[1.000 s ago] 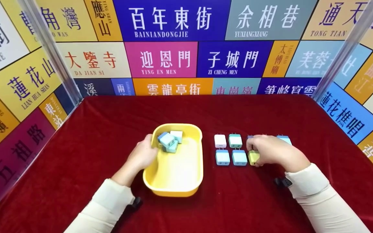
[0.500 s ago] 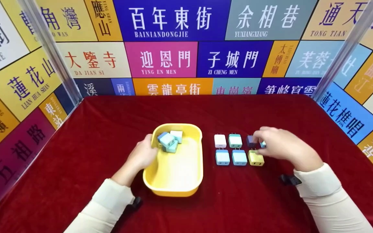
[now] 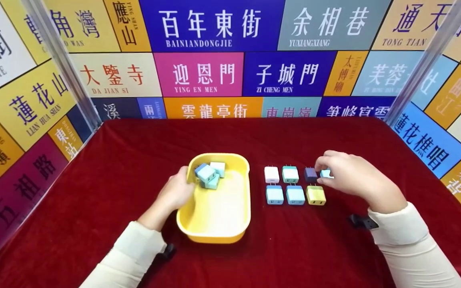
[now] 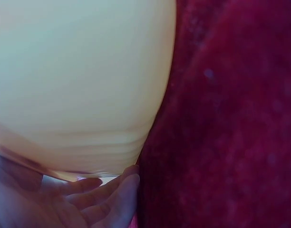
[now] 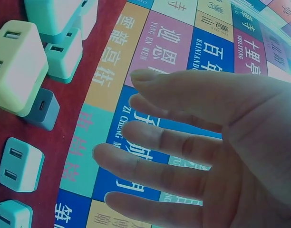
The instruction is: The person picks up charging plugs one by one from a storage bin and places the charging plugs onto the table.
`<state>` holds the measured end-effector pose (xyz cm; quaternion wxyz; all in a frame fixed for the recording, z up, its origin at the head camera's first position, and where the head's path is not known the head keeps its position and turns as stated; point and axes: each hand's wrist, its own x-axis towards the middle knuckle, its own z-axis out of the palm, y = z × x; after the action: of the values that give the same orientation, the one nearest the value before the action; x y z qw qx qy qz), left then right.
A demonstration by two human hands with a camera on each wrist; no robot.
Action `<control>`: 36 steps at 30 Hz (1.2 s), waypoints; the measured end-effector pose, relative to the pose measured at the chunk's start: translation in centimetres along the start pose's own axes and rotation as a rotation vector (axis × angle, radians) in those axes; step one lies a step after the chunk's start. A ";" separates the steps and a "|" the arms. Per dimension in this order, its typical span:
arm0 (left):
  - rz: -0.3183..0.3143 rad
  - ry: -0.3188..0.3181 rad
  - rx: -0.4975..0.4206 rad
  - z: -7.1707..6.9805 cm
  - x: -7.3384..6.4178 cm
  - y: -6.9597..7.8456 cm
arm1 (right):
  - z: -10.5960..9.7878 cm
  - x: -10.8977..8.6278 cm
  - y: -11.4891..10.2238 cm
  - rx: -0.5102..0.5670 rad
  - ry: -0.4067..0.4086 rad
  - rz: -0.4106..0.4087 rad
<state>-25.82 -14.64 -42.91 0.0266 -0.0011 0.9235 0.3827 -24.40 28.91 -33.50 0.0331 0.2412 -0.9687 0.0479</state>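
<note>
My left hand (image 3: 177,190) grips the left wall of a yellow plastic bin (image 3: 222,238); in the left wrist view its fingers lie against the bin's outside. Several USB wall chargers (image 3: 206,173) are piled inside at the far left. My right hand (image 3: 354,180) hovers over a light blue charger (image 3: 325,173), partly covering it. In the right wrist view this hand (image 5: 207,152) has its fingers extended and holds nothing. Closest to it in the front row is a yellow charger (image 3: 316,195), with a dark blue charger (image 3: 310,175) behind.
Right of the bin, a white charger (image 3: 271,175) and a teal-topped charger (image 3: 290,175) stand in the back row. Two light blue chargers (image 3: 285,195) sit before them, prongs pointing away. Red cloth (image 3: 286,248) covers the table; sign-printed panels (image 3: 202,74) enclose it.
My right hand has released the yellow charger, leaving it in the front row, and moved right and slightly back over the light blue charger. The left hand and bin stay in place.
</note>
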 end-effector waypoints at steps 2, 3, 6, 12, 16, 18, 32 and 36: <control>-0.003 -0.003 -0.003 0.0 -0.1 0.0 | -0.1 -0.1 -0.2 -0.005 0.002 -0.002; -0.004 -0.005 -0.005 0.0 -0.1 0.0 | -0.2 -0.1 -0.3 -0.008 0.007 -0.005; -0.012 -0.011 -0.006 0.1 -0.1 0.0 | -0.5 -0.3 -0.8 -0.022 0.030 -0.026; -0.001 -0.005 0.008 0.1 0.1 -0.1 | -1.1 -0.7 -2.2 -0.041 0.111 -0.087; 0.016 0.008 0.017 0.1 0.2 -0.2 | -1.3 -0.9 -3.0 -0.045 0.169 -0.144; 0.015 0.007 0.011 0.1 0.2 -0.2 | -1.2 -1.0 -3.3 -0.049 0.189 -0.156; -0.003 -0.002 0.000 -0.1 0.0 -0.1 | 0.4 0.4 -5.7 -0.105 0.302 -0.311; -0.012 -0.009 -0.003 0.1 0.1 0.0 | 0.9 1.1 -6.4 -0.097 0.274 -0.319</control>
<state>-25.89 -14.59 -42.96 0.0332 -0.0048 0.9228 0.3837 -22.44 22.66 -33.80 0.1835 0.3809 -0.9058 0.0276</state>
